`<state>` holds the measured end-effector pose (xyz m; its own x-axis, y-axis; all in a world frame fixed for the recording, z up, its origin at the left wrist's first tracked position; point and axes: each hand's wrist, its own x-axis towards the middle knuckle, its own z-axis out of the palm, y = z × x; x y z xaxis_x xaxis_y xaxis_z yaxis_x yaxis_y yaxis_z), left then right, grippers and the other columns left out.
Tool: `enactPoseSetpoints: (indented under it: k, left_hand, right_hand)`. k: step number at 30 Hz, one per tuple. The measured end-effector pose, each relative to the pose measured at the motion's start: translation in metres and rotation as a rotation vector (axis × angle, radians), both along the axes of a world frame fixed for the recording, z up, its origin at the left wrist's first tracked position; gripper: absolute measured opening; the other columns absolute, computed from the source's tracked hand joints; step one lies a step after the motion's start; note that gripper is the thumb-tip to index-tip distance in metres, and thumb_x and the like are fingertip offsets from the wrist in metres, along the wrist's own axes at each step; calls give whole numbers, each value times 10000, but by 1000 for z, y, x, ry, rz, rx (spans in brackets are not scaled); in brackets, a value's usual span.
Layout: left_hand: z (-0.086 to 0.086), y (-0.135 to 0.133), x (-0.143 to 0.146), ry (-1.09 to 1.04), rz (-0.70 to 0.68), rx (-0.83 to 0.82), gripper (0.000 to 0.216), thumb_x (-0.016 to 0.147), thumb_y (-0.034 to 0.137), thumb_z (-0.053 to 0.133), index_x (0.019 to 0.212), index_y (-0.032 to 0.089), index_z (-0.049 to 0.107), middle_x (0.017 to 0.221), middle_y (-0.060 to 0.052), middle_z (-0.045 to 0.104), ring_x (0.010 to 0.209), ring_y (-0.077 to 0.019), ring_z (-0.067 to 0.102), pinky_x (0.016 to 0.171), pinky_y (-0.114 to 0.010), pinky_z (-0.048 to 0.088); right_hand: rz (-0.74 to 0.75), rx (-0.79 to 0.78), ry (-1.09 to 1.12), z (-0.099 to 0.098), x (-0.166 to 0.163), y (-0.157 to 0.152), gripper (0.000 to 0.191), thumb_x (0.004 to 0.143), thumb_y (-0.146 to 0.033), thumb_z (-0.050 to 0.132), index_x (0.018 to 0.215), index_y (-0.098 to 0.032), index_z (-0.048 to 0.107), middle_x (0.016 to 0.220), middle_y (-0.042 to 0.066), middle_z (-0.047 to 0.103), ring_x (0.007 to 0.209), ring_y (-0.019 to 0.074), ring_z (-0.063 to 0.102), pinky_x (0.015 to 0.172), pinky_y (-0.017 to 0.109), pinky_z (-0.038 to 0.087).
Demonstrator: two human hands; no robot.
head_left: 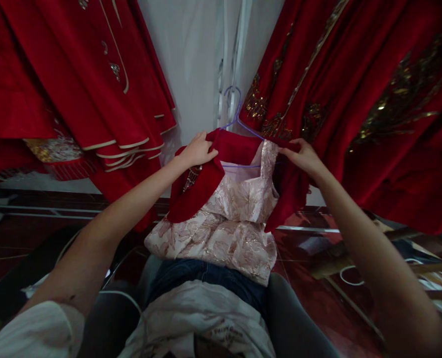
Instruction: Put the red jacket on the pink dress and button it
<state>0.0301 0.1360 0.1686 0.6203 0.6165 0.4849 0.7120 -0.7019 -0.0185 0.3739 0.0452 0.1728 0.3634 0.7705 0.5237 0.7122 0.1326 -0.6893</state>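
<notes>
A red jacket (206, 184) lies draped over a pink-and-gold brocade dress (228, 223), both hanging on a thin purple wire hanger (239, 122) held up in front of me. My left hand (196, 150) is closed on the jacket's left shoulder edge. My right hand (303, 155) pinches the jacket's right shoulder. The dress hem falls over my lap.
Red embroidered garments (75, 84) hang at the left, and more red garments (374, 99) with gold trim hang at the right. A pale wall (194, 59) shows between them. Below is a dark red glossy floor (318, 293) with cords and wooden sticks at right.
</notes>
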Motion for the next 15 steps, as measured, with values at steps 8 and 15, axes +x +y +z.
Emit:
enactPoseSetpoints:
  k: [8,15]
  left_hand:
    - [-3,-13,9,-78,23,-13,357,884,351,469,837,92,710,1004,-162,568,1093,-314,513,970,-442,403]
    - [-11,-10,6,-188,97,-4,311,865,384,549,829,119,707,1163,-179,536,1181,-364,480,986,-495,398]
  right_hand:
    - [141,58,150,0,-71,18,417,882,-504,510,596,-203,470,564,-38,438,571,116,436,648,262,396]
    - [577,36,88,-20,-168,24,376,863,-555,494,736,-201,482,723,-13,533,722,132,498,790,276,422]
